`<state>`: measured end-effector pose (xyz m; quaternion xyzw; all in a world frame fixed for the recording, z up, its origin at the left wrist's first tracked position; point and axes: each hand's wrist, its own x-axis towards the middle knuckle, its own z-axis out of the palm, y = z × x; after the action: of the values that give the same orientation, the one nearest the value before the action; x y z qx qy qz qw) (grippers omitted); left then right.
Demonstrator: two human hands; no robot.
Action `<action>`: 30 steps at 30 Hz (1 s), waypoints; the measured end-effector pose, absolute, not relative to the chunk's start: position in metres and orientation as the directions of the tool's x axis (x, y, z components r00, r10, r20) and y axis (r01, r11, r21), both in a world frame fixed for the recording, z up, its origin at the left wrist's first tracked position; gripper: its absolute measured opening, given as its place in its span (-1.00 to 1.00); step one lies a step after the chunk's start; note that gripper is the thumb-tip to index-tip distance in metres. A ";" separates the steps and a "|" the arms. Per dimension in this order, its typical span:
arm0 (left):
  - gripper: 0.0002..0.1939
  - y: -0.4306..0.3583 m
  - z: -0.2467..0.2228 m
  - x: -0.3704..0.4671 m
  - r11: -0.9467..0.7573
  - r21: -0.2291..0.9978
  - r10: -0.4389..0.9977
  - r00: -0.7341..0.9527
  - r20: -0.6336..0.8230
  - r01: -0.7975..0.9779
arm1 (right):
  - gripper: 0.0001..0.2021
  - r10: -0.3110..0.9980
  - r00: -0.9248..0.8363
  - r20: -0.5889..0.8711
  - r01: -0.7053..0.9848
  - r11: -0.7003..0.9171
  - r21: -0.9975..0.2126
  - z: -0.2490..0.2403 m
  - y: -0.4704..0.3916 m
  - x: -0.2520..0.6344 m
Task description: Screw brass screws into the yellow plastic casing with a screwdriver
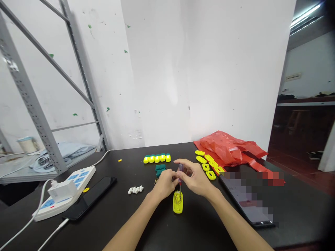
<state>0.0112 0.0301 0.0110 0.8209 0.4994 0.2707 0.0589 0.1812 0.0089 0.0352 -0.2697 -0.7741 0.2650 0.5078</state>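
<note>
A yellow plastic housing (178, 206) lies on the black table in front of me, its inner side up. My right hand (192, 175) is closed round the handle of a screwdriver (180, 168), which stands upright with its shaft reaching down into the housing. Close beside it, my left hand (166, 182) has its fingers pinched together at the lower handle; what they hold, if anything, is hidden. Dark green pieces (160, 168) and a few small brass-coloured screws (156, 181) lie just beyond my left hand. White parts (135, 189) rest further left.
Several yellow-and-green units (157, 158) stand in a row at the back. Yellow covers (205, 167) lie by a red plastic bag (230, 148) at the right, near a tablet (248, 198). A power strip (86, 172) and black phone (91, 197) with cables occupy the left.
</note>
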 end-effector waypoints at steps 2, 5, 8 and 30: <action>-0.81 0.020 0.014 0.004 -0.509 0.366 0.840 0.358 0.407 0.779 | -0.67 0.680 -0.338 0.651 0.145 0.721 -0.678 0.035 0.009 0.181; -0.63 -0.003 0.017 -0.011 -0.648 0.413 0.761 0.548 0.346 0.640 | -0.66 0.690 -0.327 0.645 0.142 0.711 -0.689 0.035 0.008 0.180; -0.39 -0.021 0.018 -0.018 -0.629 0.452 0.766 0.602 0.224 0.632 | -0.69 0.701 -0.320 0.637 0.136 0.699 -0.702 0.035 0.007 0.179; -0.35 -0.022 0.015 -0.014 -0.589 0.472 0.796 0.574 0.194 0.656 | -0.85 0.698 -0.377 0.609 -0.039 0.645 -0.763 0.036 0.007 0.181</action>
<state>-0.0137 -0.0222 0.0152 0.8693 0.4176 0.1966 0.1769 0.1811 0.0065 0.0360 -0.2202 -0.7482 0.3590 0.5127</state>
